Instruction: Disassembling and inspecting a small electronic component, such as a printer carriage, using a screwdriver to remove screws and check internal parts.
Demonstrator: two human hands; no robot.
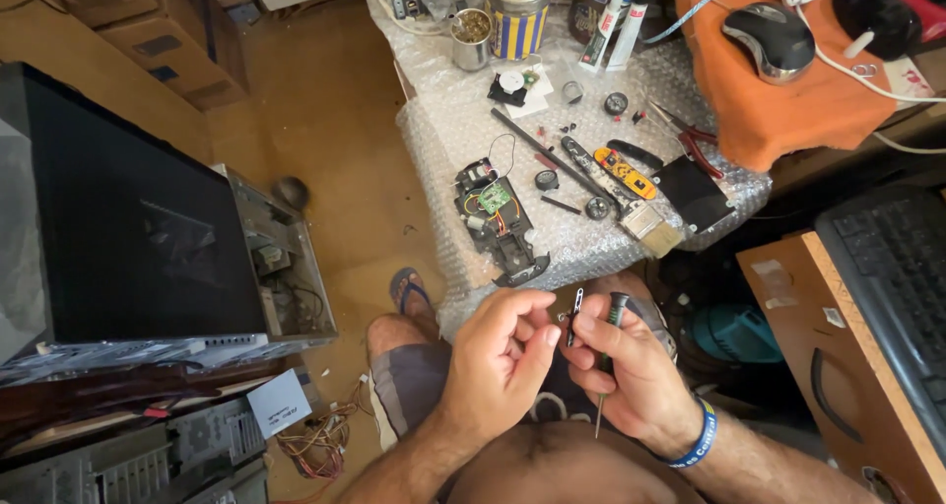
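My left hand (503, 351) and my right hand (621, 366) meet over my lap, pinching a small thin metal part (575, 317) between their fingertips. Tucked in my right hand is a small screwdriver (609, 351) with a dark green handle, shaft pointing down. A blue wristband sits on my right wrist. Just beyond the hands, on a low table covered in bubble wrap (443, 134), lies a toy car chassis (498, 218) with an exposed green circuit board and wires.
Small wheels, a black rod, a brush (645, 218), red-handled pliers (695, 139), tins and tubes lie on the bubble wrap. An orange cloth with a mouse (769, 36) is at the back right. A keyboard (897, 277) sits right; an open metal case (148, 238) stands left.
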